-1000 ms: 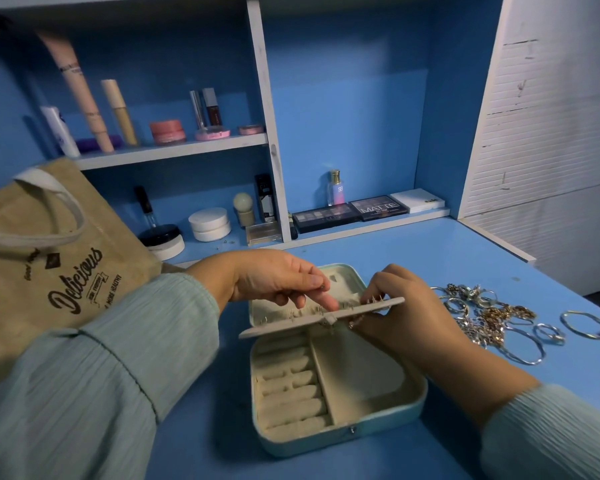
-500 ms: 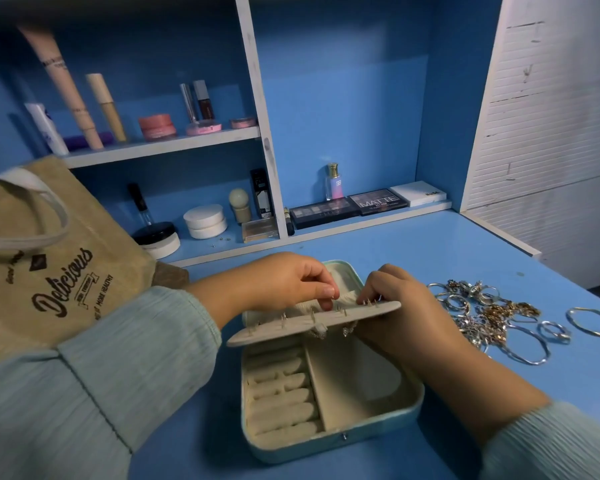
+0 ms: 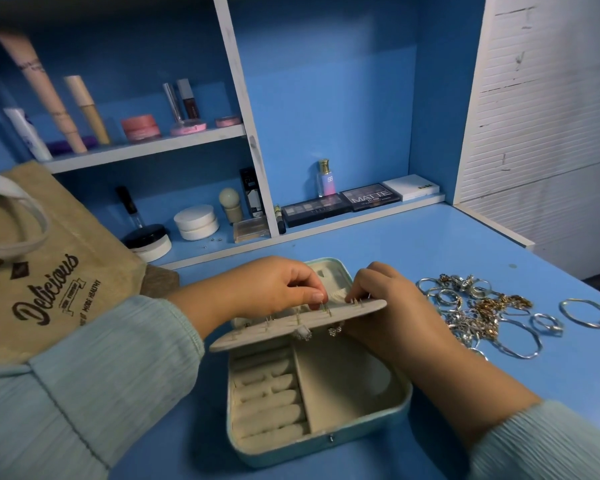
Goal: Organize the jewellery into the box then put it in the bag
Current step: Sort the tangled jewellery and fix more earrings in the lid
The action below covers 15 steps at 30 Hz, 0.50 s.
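Observation:
An open pale-green jewellery box with a cream lining lies on the blue desk, its lid tipped back. Across the box a cream earring panel is raised, with several stud posts poking up through it. My left hand pinches a small earring post at the panel's top edge. My right hand grips the panel's right end, fingers curled round it. Loose rings, bangles and chains are heaped to the right of the box. A tan jute bag printed "Delicious" stands at the left.
Shelves behind hold cosmetics: tubes, pink jars, white jars, eyeshadow palettes and a small perfume bottle. A white slatted panel bounds the right side. One bangle lies apart at the far right.
The view shifted slightly. My left hand's fingers curled down from lying over the panel to pinching a post at its top edge. The right hand keeps its hold on the panel's end.

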Motion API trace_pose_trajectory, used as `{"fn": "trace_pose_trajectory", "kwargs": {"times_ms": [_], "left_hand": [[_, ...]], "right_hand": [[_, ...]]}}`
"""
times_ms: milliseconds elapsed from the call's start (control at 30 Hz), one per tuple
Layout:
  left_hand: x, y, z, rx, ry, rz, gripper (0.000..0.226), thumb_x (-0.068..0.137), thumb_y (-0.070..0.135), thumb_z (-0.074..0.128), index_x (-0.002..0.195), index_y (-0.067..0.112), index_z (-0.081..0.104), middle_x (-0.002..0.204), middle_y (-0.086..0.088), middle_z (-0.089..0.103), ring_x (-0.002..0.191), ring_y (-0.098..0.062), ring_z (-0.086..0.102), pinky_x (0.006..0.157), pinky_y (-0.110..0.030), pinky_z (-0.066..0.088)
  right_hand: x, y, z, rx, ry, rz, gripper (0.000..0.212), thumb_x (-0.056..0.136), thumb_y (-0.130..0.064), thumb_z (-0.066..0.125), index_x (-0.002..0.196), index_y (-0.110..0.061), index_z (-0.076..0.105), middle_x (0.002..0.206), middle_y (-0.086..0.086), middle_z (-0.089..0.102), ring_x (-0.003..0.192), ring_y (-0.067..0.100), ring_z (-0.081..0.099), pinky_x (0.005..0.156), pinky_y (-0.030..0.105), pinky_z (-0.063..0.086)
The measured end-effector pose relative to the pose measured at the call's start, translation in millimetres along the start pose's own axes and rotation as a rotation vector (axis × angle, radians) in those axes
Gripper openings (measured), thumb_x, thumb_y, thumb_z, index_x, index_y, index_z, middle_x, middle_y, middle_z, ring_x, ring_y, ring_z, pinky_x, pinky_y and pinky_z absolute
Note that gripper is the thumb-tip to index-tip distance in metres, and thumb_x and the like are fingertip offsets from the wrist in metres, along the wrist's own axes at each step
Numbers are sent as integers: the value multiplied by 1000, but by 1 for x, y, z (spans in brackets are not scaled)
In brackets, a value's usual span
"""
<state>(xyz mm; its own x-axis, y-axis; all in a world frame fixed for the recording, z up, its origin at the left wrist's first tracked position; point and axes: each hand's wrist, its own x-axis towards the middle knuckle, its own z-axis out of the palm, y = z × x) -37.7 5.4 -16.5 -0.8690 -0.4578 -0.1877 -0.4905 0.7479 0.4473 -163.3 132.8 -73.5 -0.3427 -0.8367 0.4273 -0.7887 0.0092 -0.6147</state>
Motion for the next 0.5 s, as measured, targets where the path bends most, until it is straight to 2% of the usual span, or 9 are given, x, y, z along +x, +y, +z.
{"fn": "trace_pose_trajectory", "kwargs": {"times_ms": [367,500], "left_hand": [[2,0,2,-21,-16,-21,8,88,35,60,82,40,61,89,20,63,82,2,55,75,-14,43],[2,-1,2,-12,-20,-14,8,88,34,60,83,40,61,87,19,62,81,1,56,75,-14,44]], "right_hand": [[0,-4,0,8,-4,40,22,71,-25,73,78,-9,58,85,-1,50,74,21,52,64,32,37],[0,-4,-1,18,-17,50,21,71,-24,72,76,-11,57,82,-4,48,73,20,51,62,31,37]]}}
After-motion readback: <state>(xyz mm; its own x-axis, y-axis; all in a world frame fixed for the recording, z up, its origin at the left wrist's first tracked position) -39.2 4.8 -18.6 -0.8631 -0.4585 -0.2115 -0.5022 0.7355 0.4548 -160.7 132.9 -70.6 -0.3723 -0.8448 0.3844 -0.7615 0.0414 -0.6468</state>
